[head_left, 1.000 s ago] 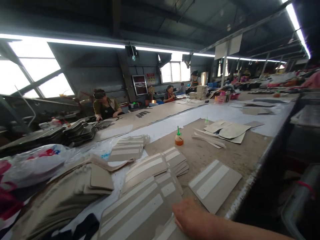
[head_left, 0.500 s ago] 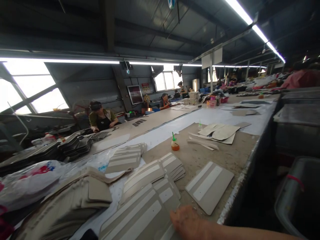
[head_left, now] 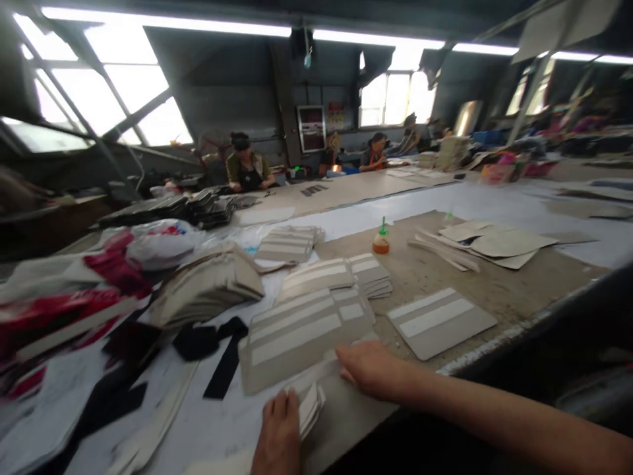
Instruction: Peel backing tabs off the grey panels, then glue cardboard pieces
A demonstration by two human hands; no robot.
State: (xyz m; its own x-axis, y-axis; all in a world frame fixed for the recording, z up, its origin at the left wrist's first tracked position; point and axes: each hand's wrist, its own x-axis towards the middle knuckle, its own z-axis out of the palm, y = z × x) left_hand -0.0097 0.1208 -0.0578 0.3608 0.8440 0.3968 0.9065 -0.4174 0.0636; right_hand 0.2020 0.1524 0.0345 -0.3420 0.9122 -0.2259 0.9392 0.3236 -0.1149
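Note:
My left hand (head_left: 279, 429) is at the bottom centre, fingers bent close together against a small fanned bunch of white strips (head_left: 311, 410); its thumb is hidden. To its right, my right hand (head_left: 370, 371) has its fingers curled and pressed together at the end of a pale strip (head_left: 321, 373). This strip runs between both hands along the near edge of a grey-beige panel (head_left: 291, 359) with white bands stuck on it. More banded panels (head_left: 316, 280) overlap behind it. A single banded panel (head_left: 440, 323) lies beyond my right hand.
A squeeze bottle (head_left: 380, 243) with a green nozzle and orange contents stands on the worktable (head_left: 356, 422). Left are a pile of beige pieces (head_left: 208, 284), black scraps (head_left: 222, 369) and plastic bags (head_left: 163, 241). Beige sheets (head_left: 509, 241) lie right. Co-workers (head_left: 247, 165) sit across.
The view has swung left and down, showing more of the near table. My left hand has come into sight beside the white strips. My right hand stays near the banded panel's edge.

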